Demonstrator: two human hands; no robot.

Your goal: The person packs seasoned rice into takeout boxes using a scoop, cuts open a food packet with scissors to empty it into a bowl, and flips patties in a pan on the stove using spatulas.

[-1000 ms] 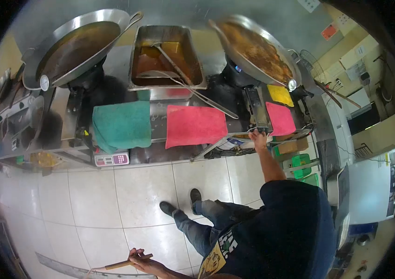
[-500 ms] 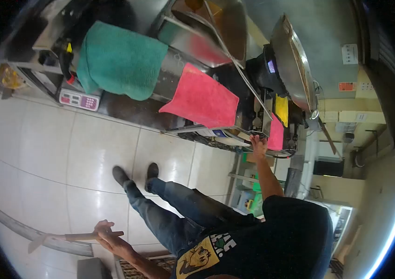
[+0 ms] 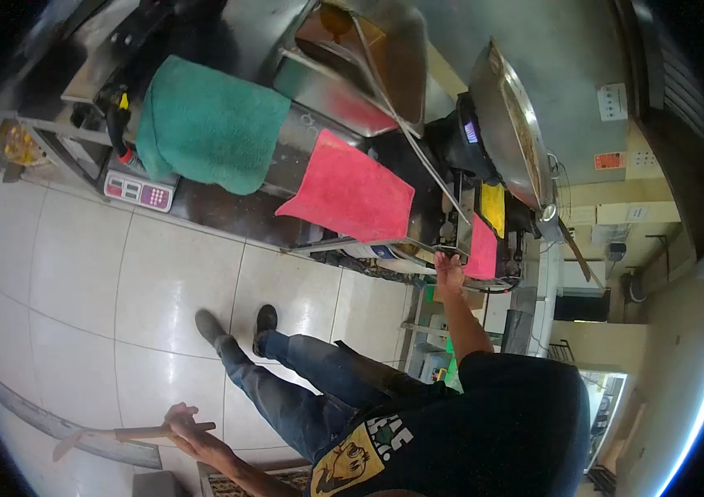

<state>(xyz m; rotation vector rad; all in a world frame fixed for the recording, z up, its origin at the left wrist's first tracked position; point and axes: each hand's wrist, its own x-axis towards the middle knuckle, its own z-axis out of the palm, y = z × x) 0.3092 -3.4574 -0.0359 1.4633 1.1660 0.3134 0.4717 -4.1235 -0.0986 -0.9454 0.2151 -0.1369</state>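
Note:
My right hand (image 3: 449,267) reaches out and touches the front edge of the stove (image 3: 454,236), just below the burner with a blue flame (image 3: 472,131) under a big steel wok (image 3: 511,124). My left hand (image 3: 186,429) hangs low at the bottom left. It is shut on the wooden handle of a long flat spatula (image 3: 146,431), whose blade points left above the floor. My dark shirt and jeans fill the lower middle.
A red cloth (image 3: 350,189) and a green cloth (image 3: 207,124) hang over the counter front. A steel tray of oil (image 3: 372,58) holds long ladles. A digital scale (image 3: 138,192) sits on the lower shelf. Yellow (image 3: 493,207) and pink (image 3: 481,248) cloths lie beside the stove. The floor is white tile (image 3: 78,282).
The view has swung and tilted to the right, so the left wok has left the frame. My right hand stays at the stove front. My left hand still holds the spatula.

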